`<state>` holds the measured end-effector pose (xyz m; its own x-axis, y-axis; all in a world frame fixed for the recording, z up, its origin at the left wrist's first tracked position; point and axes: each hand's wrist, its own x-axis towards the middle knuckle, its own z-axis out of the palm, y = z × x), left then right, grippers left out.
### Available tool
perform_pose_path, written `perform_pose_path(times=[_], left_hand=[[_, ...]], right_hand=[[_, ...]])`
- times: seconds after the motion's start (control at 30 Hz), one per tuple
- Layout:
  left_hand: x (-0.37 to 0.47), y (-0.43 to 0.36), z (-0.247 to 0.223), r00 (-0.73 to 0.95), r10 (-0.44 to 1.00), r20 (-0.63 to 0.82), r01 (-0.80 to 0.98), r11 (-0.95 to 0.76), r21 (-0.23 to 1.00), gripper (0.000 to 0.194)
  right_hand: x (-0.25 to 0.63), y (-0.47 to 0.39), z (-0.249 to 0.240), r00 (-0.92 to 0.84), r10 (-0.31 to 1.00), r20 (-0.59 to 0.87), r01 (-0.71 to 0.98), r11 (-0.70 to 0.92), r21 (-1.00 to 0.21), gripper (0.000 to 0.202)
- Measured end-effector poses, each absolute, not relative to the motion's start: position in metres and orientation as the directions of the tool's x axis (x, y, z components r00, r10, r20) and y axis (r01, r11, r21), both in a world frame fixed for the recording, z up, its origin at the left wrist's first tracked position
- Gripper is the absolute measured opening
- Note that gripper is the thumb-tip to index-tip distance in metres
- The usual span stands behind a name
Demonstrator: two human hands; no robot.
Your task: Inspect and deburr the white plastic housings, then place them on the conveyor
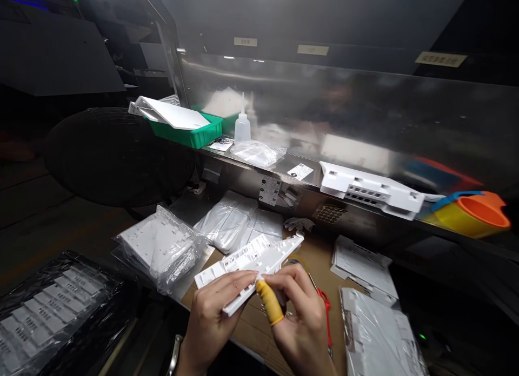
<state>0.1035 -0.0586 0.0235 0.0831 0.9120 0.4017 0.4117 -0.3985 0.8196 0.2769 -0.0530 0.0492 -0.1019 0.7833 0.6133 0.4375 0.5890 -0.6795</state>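
At far left, white pieces [44,316] lie overlapped in black plastic; next come panels in clear bags [158,241], seemingly packed. Over the brown-covered tabletop [255,330], the left hand [217,308] grips a tilted white panel [267,257] between thumb and fingers. The right hand [300,316], its thumb in a yellow sleeve [270,304], pinches at the panel's near edge; whether a separate piece sits there, I cannot tell. This panel is unbagged, so work on it looks unfinished. Farther right lies a plastic-covered stack [377,333].
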Motion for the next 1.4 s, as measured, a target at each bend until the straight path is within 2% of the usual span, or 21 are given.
perform_pose_path(times=[0.1,0.17,0.3,0.37,0.53,0.73,0.93,1.17,1.33,1.4], left_hand=[[0.104,-0.055,0.014,0.133,0.794,0.593,0.444,-0.583,0.681,0.046],[0.105,-0.053,0.008,0.139,0.745,0.653,0.452,-0.634,0.628,0.045],[0.105,-0.051,-0.001,0.125,0.740,0.661,0.463,-0.633,0.621,0.044],[0.104,-0.049,-0.004,0.132,0.745,0.653,0.467,-0.628,0.622,0.047],[0.104,-0.046,-0.007,0.125,0.759,0.639,0.424,-0.623,0.658,0.048],[0.104,-0.050,-0.006,0.056,0.730,0.682,0.468,-0.622,0.627,0.044],[0.100,-0.049,-0.010,0.060,0.760,0.648,0.408,-0.611,0.678,0.043],[0.102,-0.050,-0.009,0.006,0.749,0.663,0.452,-0.593,0.666,0.043],[0.098,-0.047,-0.009,0.053,0.745,0.665,0.446,-0.613,0.652,0.043],[0.096,-0.047,-0.007,0.050,0.738,0.673,0.447,-0.619,0.646,0.041]], right_hand=[[0.271,-0.057,0.049,-0.140,0.746,0.651,0.376,0.648,-0.662,0.017],[0.275,-0.053,0.047,-0.134,0.751,0.646,0.380,0.641,-0.666,0.018],[0.289,-0.037,0.045,-0.002,0.813,0.582,0.538,0.491,-0.685,0.012],[0.285,-0.038,0.044,0.012,0.827,0.562,0.541,0.467,-0.699,0.012],[0.264,-0.051,0.042,-0.143,0.767,0.625,0.336,0.632,-0.699,0.018],[0.281,-0.031,0.037,0.050,0.819,0.572,0.497,0.477,-0.725,0.014],[0.253,-0.052,0.033,-0.104,0.742,0.662,0.326,0.654,-0.683,0.020],[0.275,-0.031,0.031,0.046,0.801,0.597,0.488,0.503,-0.713,0.013],[0.249,-0.051,0.032,-0.117,0.754,0.646,0.343,0.641,-0.687,0.018],[0.257,-0.039,0.027,-0.087,0.777,0.623,0.377,0.605,-0.702,0.017]])
